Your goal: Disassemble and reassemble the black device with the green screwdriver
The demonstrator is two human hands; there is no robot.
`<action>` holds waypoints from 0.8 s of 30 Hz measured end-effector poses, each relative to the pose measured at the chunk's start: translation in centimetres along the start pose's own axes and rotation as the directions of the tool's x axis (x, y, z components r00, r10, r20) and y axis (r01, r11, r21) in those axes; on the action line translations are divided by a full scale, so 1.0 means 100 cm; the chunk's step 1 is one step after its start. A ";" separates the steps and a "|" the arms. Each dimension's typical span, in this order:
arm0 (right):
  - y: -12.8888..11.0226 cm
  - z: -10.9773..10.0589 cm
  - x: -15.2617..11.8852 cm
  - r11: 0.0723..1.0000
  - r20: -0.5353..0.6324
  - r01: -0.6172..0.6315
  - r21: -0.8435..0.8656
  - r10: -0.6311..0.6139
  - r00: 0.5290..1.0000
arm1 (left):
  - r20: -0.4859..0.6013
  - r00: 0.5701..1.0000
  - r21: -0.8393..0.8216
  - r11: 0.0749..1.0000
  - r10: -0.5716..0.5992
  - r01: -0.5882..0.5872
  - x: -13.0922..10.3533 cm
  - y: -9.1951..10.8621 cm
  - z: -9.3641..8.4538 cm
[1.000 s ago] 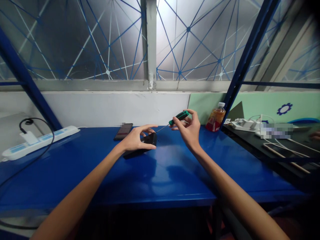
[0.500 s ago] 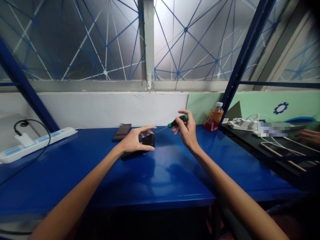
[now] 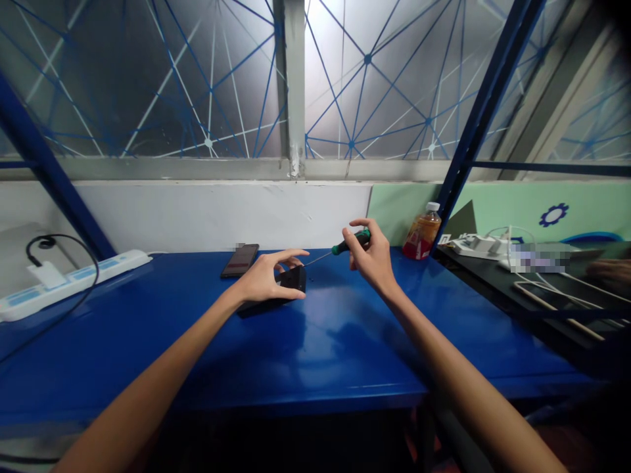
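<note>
My left hand [image 3: 269, 279] grips a black box-like device [image 3: 294, 281], thumb along its near side and fingers over the far side. The device is tilted on the blue table, and the hand hides much of it. In my right hand [image 3: 373, 256] is a screwdriver [image 3: 351, 242] with a green and black handle, held by closed fingers. Its thin shaft slants down to the left, and the tip meets the upper right end of the device. Tiny dark bits, perhaps screws, lie on the table just right of the device.
A phone [image 3: 240, 260] lies behind my left hand. On the left is a white power strip [image 3: 73, 286] with a plugged-in black cable. A bottle [image 3: 422, 231] stands at the back right. Cables and a blurred hand [image 3: 611, 268] of another person are at the neighbouring desk [image 3: 537, 295].
My right-hand fingers have shifted and curled closer around the screwdriver handle. The left hand and the device have stayed nearly still. The other person's hand has moved slightly.
</note>
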State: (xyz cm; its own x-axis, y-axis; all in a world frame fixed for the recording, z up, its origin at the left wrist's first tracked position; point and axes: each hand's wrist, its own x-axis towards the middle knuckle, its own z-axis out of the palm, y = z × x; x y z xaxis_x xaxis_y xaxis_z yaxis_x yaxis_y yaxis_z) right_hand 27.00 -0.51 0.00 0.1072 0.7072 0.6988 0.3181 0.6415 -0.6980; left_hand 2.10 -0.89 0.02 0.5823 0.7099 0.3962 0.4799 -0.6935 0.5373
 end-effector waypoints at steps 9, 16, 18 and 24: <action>0.009 0.002 0.002 0.961 0.062 -0.069 0.269 0.054 0.997 | 0.017 1.000 0.000 1.000 -0.009 0.009 0.000 0.001 -0.001; 0.001 0.004 -0.002 0.997 -0.091 0.011 0.077 -0.004 0.996 | 0.028 1.000 -0.004 1.000 -0.004 0.004 0.000 0.002 0.000; 0.001 0.003 -0.003 0.999 -0.087 0.013 0.048 -0.009 0.996 | 0.024 1.000 -0.004 1.000 -0.005 0.005 0.000 0.002 0.000; 0.009 0.004 -0.001 0.992 -0.009 0.015 0.122 -0.014 1.000 | 0.024 1.000 0.001 1.000 0.000 0.000 0.000 0.003 0.000</action>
State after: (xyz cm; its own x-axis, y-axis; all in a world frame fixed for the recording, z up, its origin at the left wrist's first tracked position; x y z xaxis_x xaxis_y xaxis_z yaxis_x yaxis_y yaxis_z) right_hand 26.92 0.07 -0.76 0.1111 0.6953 0.7101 0.2022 0.6838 -0.7011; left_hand 2.25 -1.06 0.17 0.5978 0.7066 0.3786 0.4803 -0.6939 0.5365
